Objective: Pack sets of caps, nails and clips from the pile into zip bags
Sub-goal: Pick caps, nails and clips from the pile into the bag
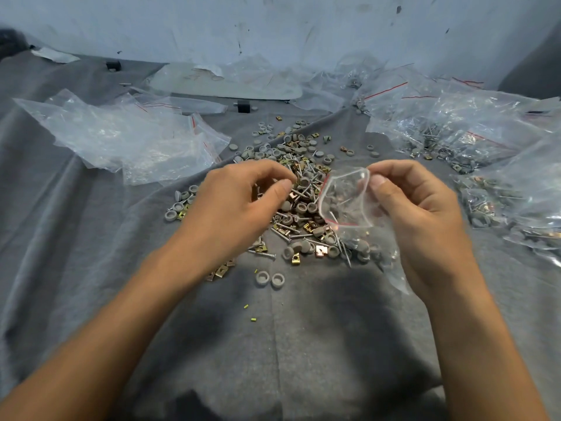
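The left hand (243, 202) hovers over the pile (303, 165) with fingers curled and thumb close to the forefinger. What lies between them is hidden, so I cannot tell whether it pinches anything. It also covers the pile's left middle.

The right hand (419, 205) pinches the far rim of one bag (346, 205), thumb against forefinger, holding it over the pile's right side. The bag's red-lined mouth gapes toward the left hand. Its contents blur with the pile seen through the film, and its lower end trails near, beside the right wrist.

The caps (300, 208), nails (262, 255) and clips (321, 250) in the pile are too tangled to count. Two loose caps (270, 278) lie side by side just near of it, with two yellow bits (253, 319) nearer still. Two black blocks (243, 106) stand far off, one centre, one left.

Empty bags (121, 141) are heaped on the left. Filled bags (449, 138) lie on the right, cut off by the edge. Both overlap too much to count. All of it rests on a grey cloth (303, 344).
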Available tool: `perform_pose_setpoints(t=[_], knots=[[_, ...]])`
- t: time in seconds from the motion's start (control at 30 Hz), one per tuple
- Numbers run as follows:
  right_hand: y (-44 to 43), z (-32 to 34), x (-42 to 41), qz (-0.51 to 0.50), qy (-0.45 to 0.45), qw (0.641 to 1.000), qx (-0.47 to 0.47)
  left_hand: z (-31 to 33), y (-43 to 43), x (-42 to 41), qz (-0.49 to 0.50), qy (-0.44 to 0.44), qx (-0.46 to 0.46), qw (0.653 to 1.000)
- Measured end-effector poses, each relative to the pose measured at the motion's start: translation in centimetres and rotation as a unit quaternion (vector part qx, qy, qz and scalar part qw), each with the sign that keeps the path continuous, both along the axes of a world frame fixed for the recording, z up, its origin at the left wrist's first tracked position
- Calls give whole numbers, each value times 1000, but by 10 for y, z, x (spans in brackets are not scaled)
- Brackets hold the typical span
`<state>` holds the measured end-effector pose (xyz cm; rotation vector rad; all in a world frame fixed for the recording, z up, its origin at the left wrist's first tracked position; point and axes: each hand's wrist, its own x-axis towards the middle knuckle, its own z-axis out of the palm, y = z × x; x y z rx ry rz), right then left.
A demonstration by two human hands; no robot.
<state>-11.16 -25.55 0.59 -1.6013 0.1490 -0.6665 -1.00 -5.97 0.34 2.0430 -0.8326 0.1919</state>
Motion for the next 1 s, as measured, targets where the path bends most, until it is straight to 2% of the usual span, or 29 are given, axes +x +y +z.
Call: perform_pose_setpoints(t=[0.13,0.2,0.4,0.53,0.77,1.0], knots=[[0,2,1,-70,-17,997,8,-11,-2,3,15,0,69,998],[0,3,2,-93,-24,995,18,-18,-10,-1,-7,-15,121,993],[1,4,2,-102,-23,994,27,-42,-38,-11,-100,-49,213,971],[2,4,3,-95,-24,995,33,-57,-45,-16,-65,-90,302,947],[3,2,4,-81,-24,996,29,-58,-46,-20,-110,-117,329,930],[0,2,3,-75,-20,996,33,-42,-31,-11,-89,-160,346,920]])
